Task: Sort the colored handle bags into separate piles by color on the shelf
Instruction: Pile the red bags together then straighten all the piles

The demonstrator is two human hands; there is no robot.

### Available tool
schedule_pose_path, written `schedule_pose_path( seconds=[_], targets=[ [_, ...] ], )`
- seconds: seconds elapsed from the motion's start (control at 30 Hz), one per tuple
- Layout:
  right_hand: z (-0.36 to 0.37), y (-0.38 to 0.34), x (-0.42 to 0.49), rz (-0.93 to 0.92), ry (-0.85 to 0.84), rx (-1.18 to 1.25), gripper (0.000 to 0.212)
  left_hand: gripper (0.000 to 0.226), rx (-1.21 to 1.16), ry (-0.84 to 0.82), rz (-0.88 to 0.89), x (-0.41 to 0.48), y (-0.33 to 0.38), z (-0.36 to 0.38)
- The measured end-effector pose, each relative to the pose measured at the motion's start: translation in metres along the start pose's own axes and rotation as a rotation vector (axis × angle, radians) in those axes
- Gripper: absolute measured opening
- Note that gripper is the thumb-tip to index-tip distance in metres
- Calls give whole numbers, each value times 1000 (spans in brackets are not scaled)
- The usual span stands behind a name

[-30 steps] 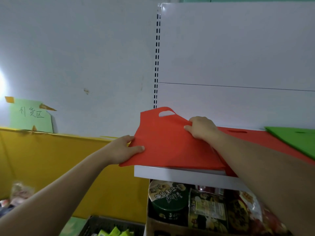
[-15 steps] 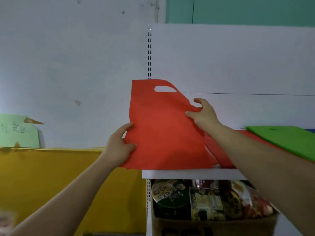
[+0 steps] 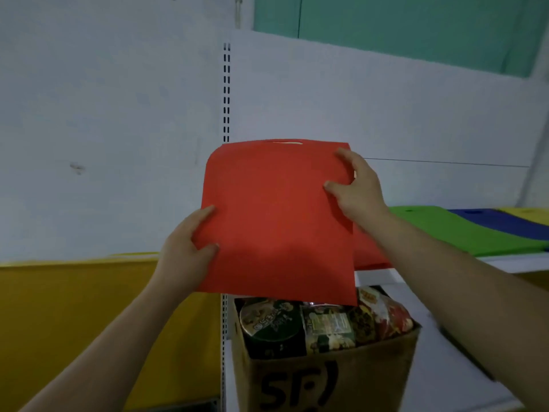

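A flat red handle bag [image 3: 276, 215] is held up in front of the white shelf [image 3: 511, 263], its handle slot at the top edge. My left hand [image 3: 190, 254] grips its lower left edge, thumb on the front. My right hand [image 3: 356, 188] pinches its upper right edge. Behind the bag, more red bag [image 3: 368, 257] lies on the shelf's left end. To the right lie a green bag [image 3: 463, 230], a blue bag [image 3: 505, 224] and a yellow bag [image 3: 531, 214], partly overlapping.
Under the shelf stands a cardboard box [image 3: 326, 379] full of packaged snacks. A slotted upright [image 3: 226, 93] runs up the white back panel. A yellow wall band [image 3: 74, 322] fills the lower left.
The red bag has been lifted off the shelf pile and pulled toward me. Both hands moved with it, and my view has tilted down and right, showing the blue and yellow bags.
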State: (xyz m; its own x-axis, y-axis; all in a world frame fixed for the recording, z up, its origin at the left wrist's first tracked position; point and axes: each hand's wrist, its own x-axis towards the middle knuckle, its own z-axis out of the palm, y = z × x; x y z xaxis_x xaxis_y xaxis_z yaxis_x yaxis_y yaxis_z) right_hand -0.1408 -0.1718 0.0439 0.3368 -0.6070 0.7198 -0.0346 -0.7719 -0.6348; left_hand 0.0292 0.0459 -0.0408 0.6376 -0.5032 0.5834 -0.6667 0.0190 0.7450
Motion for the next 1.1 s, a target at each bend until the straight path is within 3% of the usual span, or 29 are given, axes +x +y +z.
schedule_pose_path(
  seconds=[0.1, 0.37, 0.8, 1.1],
  targets=[
    [-24, -3, -12, -66, 10, -111, 70, 67, -18, -24, 5, -7, 8, 9],
    [-102, 23, -22, -25, -13, -179, 75, 67, -36, -119, -24, -24, 53, 63],
    [-280, 112, -24, 59, 2, -262, 69, 65, -24, -213, -18, -68, 160, 222],
    [-313, 152, -10, 88, -2, -251, 67, 66, 75, -259, -25, -61, 184, 265]
  ],
)
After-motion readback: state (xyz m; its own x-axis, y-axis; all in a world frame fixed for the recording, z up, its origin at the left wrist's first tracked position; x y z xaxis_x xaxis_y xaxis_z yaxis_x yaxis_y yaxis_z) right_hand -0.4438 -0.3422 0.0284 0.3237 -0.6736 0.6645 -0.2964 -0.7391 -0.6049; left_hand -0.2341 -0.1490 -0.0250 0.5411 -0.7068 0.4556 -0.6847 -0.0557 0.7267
